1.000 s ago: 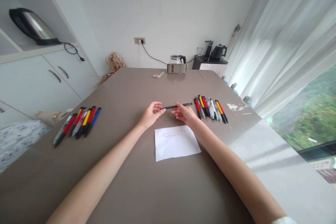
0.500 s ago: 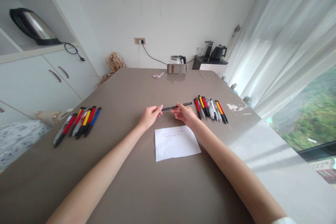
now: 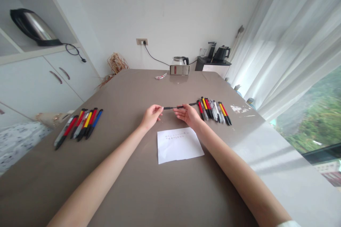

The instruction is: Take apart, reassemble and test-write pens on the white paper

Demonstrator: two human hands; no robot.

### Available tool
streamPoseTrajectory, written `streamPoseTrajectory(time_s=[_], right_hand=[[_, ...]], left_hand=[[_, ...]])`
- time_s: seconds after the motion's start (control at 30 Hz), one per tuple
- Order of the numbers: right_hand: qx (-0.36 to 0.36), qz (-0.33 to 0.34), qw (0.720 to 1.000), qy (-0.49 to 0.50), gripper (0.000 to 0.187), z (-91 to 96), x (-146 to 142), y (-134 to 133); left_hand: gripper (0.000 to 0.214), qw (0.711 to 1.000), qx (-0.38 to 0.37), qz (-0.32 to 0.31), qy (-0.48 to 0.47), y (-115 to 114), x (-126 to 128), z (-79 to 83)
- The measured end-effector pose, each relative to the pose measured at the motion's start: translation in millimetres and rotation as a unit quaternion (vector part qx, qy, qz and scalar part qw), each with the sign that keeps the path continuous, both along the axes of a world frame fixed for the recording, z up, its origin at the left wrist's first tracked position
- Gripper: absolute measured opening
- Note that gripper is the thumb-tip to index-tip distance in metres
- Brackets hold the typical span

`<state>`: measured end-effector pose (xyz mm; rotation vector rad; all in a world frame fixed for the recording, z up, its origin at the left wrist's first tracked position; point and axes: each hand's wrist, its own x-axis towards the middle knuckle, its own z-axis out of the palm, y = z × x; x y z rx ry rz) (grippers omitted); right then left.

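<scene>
Above the far edge of the paper, my two hands hold a black pen in two parts. My left hand (image 3: 151,117) pinches the end of a short black pen cap (image 3: 168,108) between thumb and fingers. My right hand (image 3: 188,114) grips the pen (image 3: 193,104) by its barrel, thumb on top and fingers stretched below. A thin, narrow section shows between cap and barrel; whether their ends still touch I cannot tell. Below the hands lies a white sheet of paper (image 3: 179,149) with small handwriting along its top.
Several coloured pens lie in a group to the right (image 3: 213,110) and another to the left (image 3: 80,124). At the table's far edge stand a phone (image 3: 179,70) and a glass pot (image 3: 178,60). A small red-and-white wrapper (image 3: 161,77) lies nearby.
My hands have drawn slightly apart, the right one moving right with the pen. The cap has slid away from the barrel, and a thin section now shows between them.
</scene>
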<state>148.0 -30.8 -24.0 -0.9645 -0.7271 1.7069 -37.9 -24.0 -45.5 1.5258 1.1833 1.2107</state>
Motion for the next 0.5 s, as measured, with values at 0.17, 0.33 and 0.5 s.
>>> streamPoseTrajectory(time_s=[0.17,0.33,0.5], right_hand=[[0.000,-0.009,1.000,0.021,0.016,4.0,-1.0,-2.7],[0.013,-0.013,0.999,0.035,0.015,4.6,-1.0,-2.2],[0.029,-0.026,0.998,0.053,0.015,2.4,0.0,-0.9]], left_hand=[[0.028,0.996,-0.034,-0.032,-0.080,-1.3,2.3,0.7],[0.024,0.988,-0.064,-0.044,-0.136,-5.6,5.4,5.4],[0.021,0.976,-0.088,-0.049,-0.191,-6.7,4.1,9.0]])
